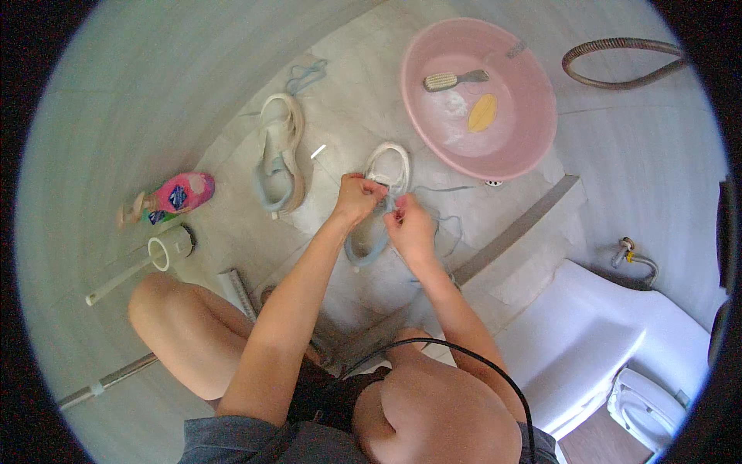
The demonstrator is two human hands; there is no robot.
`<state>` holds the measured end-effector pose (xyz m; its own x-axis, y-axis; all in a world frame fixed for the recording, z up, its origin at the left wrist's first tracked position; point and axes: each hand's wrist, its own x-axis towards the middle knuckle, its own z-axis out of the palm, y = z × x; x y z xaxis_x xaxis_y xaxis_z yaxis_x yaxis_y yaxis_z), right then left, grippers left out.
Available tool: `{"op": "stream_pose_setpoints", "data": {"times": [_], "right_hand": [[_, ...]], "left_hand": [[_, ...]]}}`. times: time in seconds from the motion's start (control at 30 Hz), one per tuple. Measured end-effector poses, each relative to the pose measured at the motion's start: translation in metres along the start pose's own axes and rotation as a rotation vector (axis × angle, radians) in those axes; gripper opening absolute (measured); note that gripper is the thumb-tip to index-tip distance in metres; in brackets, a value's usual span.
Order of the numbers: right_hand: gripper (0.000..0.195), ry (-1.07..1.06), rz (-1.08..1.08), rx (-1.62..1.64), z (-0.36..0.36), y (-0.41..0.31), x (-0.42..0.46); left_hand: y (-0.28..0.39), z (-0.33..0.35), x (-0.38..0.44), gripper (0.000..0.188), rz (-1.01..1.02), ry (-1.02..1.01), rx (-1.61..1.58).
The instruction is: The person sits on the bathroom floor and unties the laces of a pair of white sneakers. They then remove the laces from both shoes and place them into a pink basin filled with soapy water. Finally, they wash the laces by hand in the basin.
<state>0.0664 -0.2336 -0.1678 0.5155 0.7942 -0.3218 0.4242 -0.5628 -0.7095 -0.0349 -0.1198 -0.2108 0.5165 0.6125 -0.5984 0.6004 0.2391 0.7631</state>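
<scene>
A white shoe [371,152] with a pale blue collar lies on the tiled floor before me, its toe pointing away. My left hand [358,200] pinches the shoe near the lacing at its middle. Just to its right, my right hand [413,232] has its fingers closed on a light blue shoelace [389,203]. Loose lengths of lace trail over the floor to the right. My fingers hide part of the eyelets. The matching shoe [297,174] lies to the left, its tongue area spread, with a loose blue lace [306,75] beyond its toe.
A pink basin [410,116] at the upper right holds a scrub brush [443,81] and a yellow oval item [482,113]. To the left are a pink bottle [197,188] and a white long-handled dipper [163,249]. A metal hose [603,43] hangs at right, above a white bathtub-like fixture [579,325].
</scene>
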Motion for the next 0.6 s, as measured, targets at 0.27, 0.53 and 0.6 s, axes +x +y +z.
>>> {"op": "stream_pose_setpoints", "data": {"times": [0.27, 0.53, 0.6], "right_hand": [[0.014, 0.006, -0.037, -0.295, 0.007, -0.010, 0.008], [0.013, 0.021, -0.023, -0.252, 0.004, 0.005, 0.024], [0.013, 0.093, -0.030, -0.201, -0.003, -0.005, 0.020]], "left_hand": [[-0.008, 0.013, -0.007, 0.016, 0.253, 0.109, 0.503], [-0.001, -0.014, -0.028, 0.016, 0.434, -0.036, 0.484], [0.007, -0.021, -0.047, 0.017, 0.618, 0.143, 0.660]]}}
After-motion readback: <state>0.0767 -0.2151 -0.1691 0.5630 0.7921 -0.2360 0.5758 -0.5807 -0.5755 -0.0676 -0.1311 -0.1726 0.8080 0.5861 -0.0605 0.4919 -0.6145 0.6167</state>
